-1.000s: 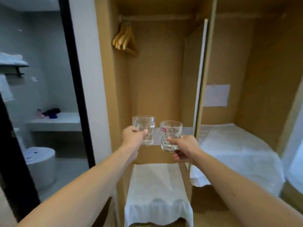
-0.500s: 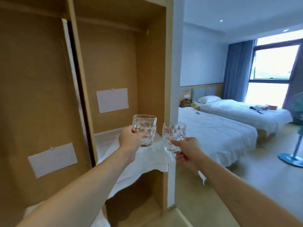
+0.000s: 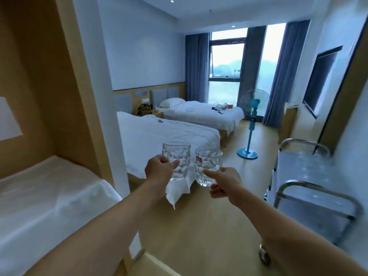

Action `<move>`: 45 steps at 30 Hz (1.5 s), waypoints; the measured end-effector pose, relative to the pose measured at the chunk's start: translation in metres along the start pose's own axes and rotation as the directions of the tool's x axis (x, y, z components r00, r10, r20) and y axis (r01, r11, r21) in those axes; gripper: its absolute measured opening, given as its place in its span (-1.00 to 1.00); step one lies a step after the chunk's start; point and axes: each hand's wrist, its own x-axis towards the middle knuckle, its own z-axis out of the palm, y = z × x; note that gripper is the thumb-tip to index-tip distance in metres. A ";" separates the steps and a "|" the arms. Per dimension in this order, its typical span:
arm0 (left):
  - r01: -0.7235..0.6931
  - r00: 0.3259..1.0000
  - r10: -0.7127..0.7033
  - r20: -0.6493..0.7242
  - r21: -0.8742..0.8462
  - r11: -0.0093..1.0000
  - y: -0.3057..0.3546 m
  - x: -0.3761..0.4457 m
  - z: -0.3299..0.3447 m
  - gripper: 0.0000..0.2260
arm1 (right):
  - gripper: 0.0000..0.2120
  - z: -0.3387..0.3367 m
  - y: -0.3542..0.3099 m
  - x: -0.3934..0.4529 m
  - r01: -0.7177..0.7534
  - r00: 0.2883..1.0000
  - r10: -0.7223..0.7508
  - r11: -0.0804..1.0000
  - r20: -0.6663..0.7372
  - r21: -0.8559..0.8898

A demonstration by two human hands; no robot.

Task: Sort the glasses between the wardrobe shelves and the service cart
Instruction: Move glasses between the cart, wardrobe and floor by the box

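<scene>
Head view: left hand (image 3: 159, 169) grips a clear dimpled glass mug (image 3: 177, 159); right hand (image 3: 224, 181) grips a red-stickered clear glass mug (image 3: 207, 166), near the steel service cart (image 3: 310, 188).

Two beds (image 3: 169, 136) with white sheets stand side by side at 12 o'clock. Behind them is a big window (image 3: 225, 74) with blue curtains (image 3: 196, 66), and daylight comes in. A blue fan (image 3: 251, 124) stands on the light wood floor (image 3: 199, 226) at 1 o'clock.

two glasses (image 3: 176, 159), two beds (image 3: 159, 136), one fan (image 3: 253, 108)
</scene>
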 end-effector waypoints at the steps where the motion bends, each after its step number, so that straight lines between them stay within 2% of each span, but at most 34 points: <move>1: 0.008 0.999 -0.008 0.042 0.007 1.000 -0.004 0.011 0.015 -0.62 | -0.63 -0.006 0.003 0.010 -0.012 0.999 0.011 1.000 -0.033 -0.003; 10: -0.058 0.931 0.028 0.363 0.072 0.996 -0.017 0.136 0.134 -0.60 | -0.68 -0.029 0.017 0.120 -0.074 0.957 0.085 0.996 -0.277 0.051; 14: -0.034 0.891 0.007 0.453 0.051 0.998 -0.021 0.187 0.175 -0.64 | -0.68 -0.025 0.014 0.160 -0.101 0.911 0.141 0.987 -0.387 0.124; 17: -0.035 0.849 -0.007 0.529 0.069 0.997 -0.025 0.219 0.206 -0.65 | -0.60 -0.028 0.017 0.184 -0.123 0.866 0.186 0.979 -0.464 0.163; 21: -0.006 0.780 -0.029 0.624 0.054 0.999 -0.034 0.252 0.249 -0.67 | -0.61 -0.041 0.025 0.217 -0.157 0.814 0.241 0.967 -0.528 0.199; 26: 0.054 0.744 -0.082 0.663 0.063 0.997 -0.048 0.286 0.316 -0.67 | -0.54 -0.069 0.043 0.272 -0.163 0.765 0.268 0.960 -0.586 0.226; 28: 0.070 0.709 -0.083 0.701 0.046 0.996 -0.053 0.300 0.347 -0.67 | -0.51 -0.084 0.050 0.298 -0.160 0.757 0.268 0.960 -0.596 0.228; 33: 0.030 0.677 -0.070 0.732 0.067 0.997 -0.056 0.337 0.440 -0.72 | -0.58 -0.131 0.067 0.377 -0.149 0.745 0.288 0.951 -0.602 0.271; 41: 0.028 0.657 -0.126 0.744 0.143 0.989 -0.061 0.398 0.568 -0.75 | -0.28 -0.203 0.084 0.498 -0.153 0.693 0.349 0.926 -0.631 0.344; 45: 0.057 0.618 -0.172 0.767 0.174 0.983 -0.066 0.426 0.621 -0.80 | -0.29 -0.225 0.091 0.541 -0.182 0.664 0.387 0.913 -0.640 0.364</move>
